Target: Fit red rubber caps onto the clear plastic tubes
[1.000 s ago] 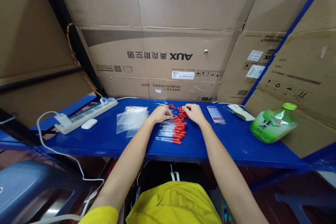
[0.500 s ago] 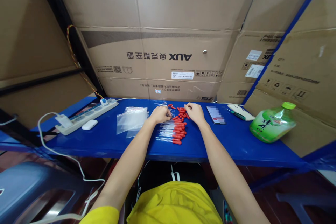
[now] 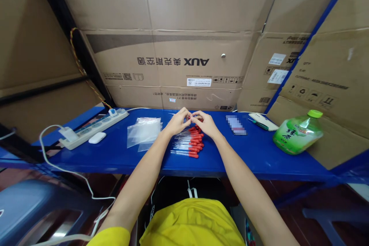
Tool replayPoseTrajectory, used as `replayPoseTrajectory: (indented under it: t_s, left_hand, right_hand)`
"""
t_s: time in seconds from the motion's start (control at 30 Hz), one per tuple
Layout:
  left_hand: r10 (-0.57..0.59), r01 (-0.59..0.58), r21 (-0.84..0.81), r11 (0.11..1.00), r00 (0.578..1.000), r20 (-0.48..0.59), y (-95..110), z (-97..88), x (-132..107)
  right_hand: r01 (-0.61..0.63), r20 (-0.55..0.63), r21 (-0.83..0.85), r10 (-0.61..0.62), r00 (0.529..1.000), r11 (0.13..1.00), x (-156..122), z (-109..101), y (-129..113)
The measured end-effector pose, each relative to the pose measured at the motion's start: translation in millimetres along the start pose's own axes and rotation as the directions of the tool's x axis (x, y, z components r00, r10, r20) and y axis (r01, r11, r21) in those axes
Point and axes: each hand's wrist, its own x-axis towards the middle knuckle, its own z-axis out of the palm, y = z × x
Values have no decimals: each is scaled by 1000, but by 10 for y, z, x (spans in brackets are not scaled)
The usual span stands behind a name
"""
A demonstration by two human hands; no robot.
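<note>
My left hand (image 3: 178,121) and my right hand (image 3: 205,123) are raised a little above the blue table (image 3: 115,150), fingertips meeting in a pinch at the far end of a row of clear droppers with red bulbs (image 3: 190,144). What the fingertips pinch is too small to name; something red shows between them. The droppers lie side by side just under and in front of both hands.
Clear plastic bags (image 3: 144,130) lie left of the hands. Further left are a white power strip (image 3: 92,127) and a white earbud case (image 3: 97,137). A phone (image 3: 236,125), a white device (image 3: 262,121) and a green bottle (image 3: 298,132) lie to the right. Cardboard boxes (image 3: 173,61) wall the back.
Both hands have lifted off the table and come together, fingertips now meeting above the far end of the dropper row. The view shifted slightly.
</note>
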Motion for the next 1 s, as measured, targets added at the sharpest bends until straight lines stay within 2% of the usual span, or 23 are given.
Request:
replayPoseTrajectory:
  t_s: [0.1, 0.23, 0.33, 0.43, 0.53, 0.6, 0.7, 0.87, 1.0]
  left_hand:
    - [-26, 27, -28, 999, 1000, 13, 44, 11, 0]
    - [-29, 29, 7, 1000, 1000, 1, 26, -17, 0]
    - [-68, 91, 189, 978, 990, -120, -100, -21, 1]
    - [-198, 288, 400, 870, 948, -251, -357, 18, 5]
    - [-407, 449, 499, 741, 892, -199, -652, 90, -2]
    - [-485, 480, 545, 688, 862, -148, -797, 139, -14]
    - [-462, 446, 577, 685, 877, -130, -883, 196, -30]
    - [-473, 434, 603, 670, 875, -104, -834, 257, 2]
    - [-451, 364, 586, 724, 893, 2, -838, 292, 94]
  right_hand:
    - [-7, -8, 55, 8, 1000, 998, 10, 36, 15]
    - [-35, -75, 39, 38, 996, 999, 36, 7, 77]
    - [-58, -158, 2, 57, 986, 998, 50, -20, 110]
    - [-67, -219, -64, 52, 974, 996, 53, -28, 115]
    - [-80, -236, -107, 53, 970, 991, 51, -32, 103]
    - [-82, -252, -96, 55, 966, 992, 51, -39, 97]
    - [-79, -304, -74, 53, 951, 994, 56, -61, 98]
    - [-93, -385, -82, 54, 922, 992, 64, -99, 102]
    - [-94, -425, -85, 49, 904, 992, 67, -116, 95]
